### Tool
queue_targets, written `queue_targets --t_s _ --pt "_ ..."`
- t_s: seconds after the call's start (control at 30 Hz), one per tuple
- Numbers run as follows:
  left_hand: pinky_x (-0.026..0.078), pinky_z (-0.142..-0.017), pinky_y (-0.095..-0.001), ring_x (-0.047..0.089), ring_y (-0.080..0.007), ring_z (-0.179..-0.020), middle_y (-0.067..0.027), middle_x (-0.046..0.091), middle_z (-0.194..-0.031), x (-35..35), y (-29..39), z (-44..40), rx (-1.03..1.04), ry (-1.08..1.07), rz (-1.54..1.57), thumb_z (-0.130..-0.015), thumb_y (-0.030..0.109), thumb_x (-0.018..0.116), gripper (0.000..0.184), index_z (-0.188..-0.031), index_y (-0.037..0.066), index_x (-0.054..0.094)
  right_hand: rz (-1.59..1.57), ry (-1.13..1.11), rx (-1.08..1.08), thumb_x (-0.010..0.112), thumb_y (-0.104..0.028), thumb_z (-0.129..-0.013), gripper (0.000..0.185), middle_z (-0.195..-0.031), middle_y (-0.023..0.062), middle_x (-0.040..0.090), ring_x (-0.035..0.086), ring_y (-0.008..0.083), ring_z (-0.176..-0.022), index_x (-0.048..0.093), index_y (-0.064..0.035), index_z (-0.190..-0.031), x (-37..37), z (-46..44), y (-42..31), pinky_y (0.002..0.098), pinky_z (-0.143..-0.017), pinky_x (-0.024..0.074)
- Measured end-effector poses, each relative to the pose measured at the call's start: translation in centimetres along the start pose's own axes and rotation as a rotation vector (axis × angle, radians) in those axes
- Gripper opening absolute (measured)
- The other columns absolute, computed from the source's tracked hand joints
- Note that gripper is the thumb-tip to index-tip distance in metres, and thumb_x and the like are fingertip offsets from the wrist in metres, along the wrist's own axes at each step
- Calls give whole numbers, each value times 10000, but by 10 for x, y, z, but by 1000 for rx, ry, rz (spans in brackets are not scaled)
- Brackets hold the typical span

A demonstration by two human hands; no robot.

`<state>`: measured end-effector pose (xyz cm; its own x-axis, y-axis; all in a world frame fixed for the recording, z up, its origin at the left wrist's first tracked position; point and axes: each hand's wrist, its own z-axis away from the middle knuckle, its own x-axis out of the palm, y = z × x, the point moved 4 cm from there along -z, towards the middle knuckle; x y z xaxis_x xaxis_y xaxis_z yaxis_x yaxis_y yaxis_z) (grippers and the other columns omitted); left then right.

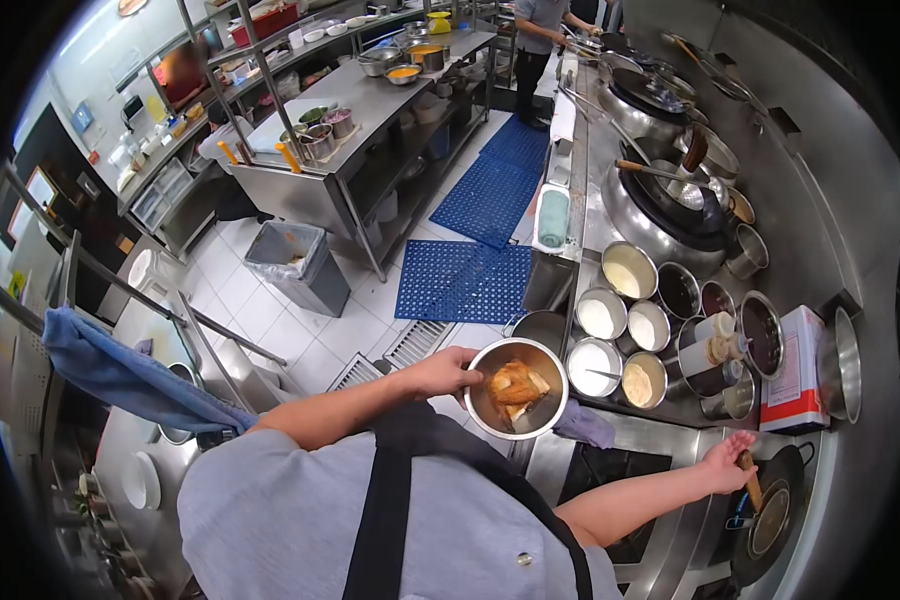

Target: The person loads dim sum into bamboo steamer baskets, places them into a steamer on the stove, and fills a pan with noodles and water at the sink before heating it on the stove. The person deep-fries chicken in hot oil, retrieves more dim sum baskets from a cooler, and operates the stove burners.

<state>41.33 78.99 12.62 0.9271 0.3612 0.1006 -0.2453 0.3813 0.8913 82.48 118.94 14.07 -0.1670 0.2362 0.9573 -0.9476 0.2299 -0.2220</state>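
Fingers of the left hand (445,372) are closed on the near rim of a metal bowl (518,428), which stands out beyond their tips, apart from the counter, with browned food (518,386) lying inside it. As I judge it, the step in hand is keeping that bowl up on one side while the right hand (727,467) is busy at a wooden handle (750,484); those fingers look loosely bent, and I cannot tell whether they grip it or merely rest against it. Just below the right fingers, the handle leads to a round tool (770,522) over a black wok (746,552). What any move from here calls for, I'd say, is a firm pinch and a fairly level rim on the left, so the food stays put, and a surer hold on the right before the tool is lifted or turned. Between the two hands, farther out from the fingers, stand containers of pale stuff (597,314), with bottles (708,352) to their right. Harder to make out: the left fingertips are partly hidden by the bowl, the food's exact kind is unclear, the wok's contents can't be read under the tool, and the dark edge of the view closes in just past the wok
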Motion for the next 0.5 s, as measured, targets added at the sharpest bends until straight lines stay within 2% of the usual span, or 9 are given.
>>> queue_targets --t_s 0.07,0.13,0.17,0.23,0.27,0.3,0.37,0.43,0.5 --pt "573 -612 -280 652 -120 -739 -69 660 -956 6 10 -1 20 -30 -9 -950 93 530 363 -1297 -12 533 -13 15 1 497 -265 -999 471 -1144 272 557 577 384 -1046 413 139 -1226 -15 -21 -15 512 -928 511" --pt "573 -615 -281 655 -120 -757 -68 659 -960 11 23 -4 50 -61 -23 -953 98 526 362 -1300 -8 533 85 109 -188 460 -251 -1007 365 -987 235 552 579 353 -878 468 95 -1122 -36 -60 -39 484 -761 536" --pt "572 -617 -279 655 -119 -757 -66 659 -971 14 29 -5 65 -80 -20 -955 102 524 364 -1304 -4 532 82 109 -188 460 -251 -1007 365 -987 235 552 579 353 -878 468 95 -1122 -49 -82 -50 484 -761 536" --pt "571 -619 -277 654 -117 -757 -63 658 -982 17 38 -7 76 -96 -7 -958 107 523 367 -1308 0 531 41 78 -209 441 -223 -986 261 -854 180 500 508 287 -725 472 36 -977 -65 -116 -69 410 -612 475" --pt "567 -639 -278 651 -115 -774 -63 659 -992 19 44 -10 82 -112 3 -957 112 527 371 -1312 3 531 56 77 -190 421 -198 -950 208 -781 142 446 449 247 -672 435 -13 -856 -46 -101 -70 355 -563 401" --pt "563 -658 -278 647 -113 -792 -62 660 -1001 20 49 -12 88 -123 16 -957 118 530 375 -1315 6 530 -5 57 -120 408 -190 -929 201 -732 109 421 451 242 -663 443 -25 -820 -44 -106 -76 364 -553 399" --pt "541 -743 -286 630 -123 -897 -76 663 -1018 20 66 -16 108 -136 -50 -945 130 551 383 -1303 -7 542 -177 44 -329 378 -188 -929 223 -678 75 382 439 231 -627 422 -49 -761 -5 -54 -72 358 -546 386" --pt "554 -740 -298 644 -141 -895 -87 666 -1023 17 66 -33 167 -177 -40 -942 124 553 373 -1288 -16 549 -255 -31 -202 372 -177 -919 214 -642 53 345 422 223 -586 404 -69 -737 -28 -96 -90 351 -538 373" --pt "570 -693 -299 665 -157 -858 -98 670 -1015 17 69 -47 181 -219 44 -941 115 552 361 -1271 -32 550 -263 -52 -127 374 -117 -899 173 -627 50 321 391 196 -544 382 -72 -733 -20 -84 -87 324 -503 349"
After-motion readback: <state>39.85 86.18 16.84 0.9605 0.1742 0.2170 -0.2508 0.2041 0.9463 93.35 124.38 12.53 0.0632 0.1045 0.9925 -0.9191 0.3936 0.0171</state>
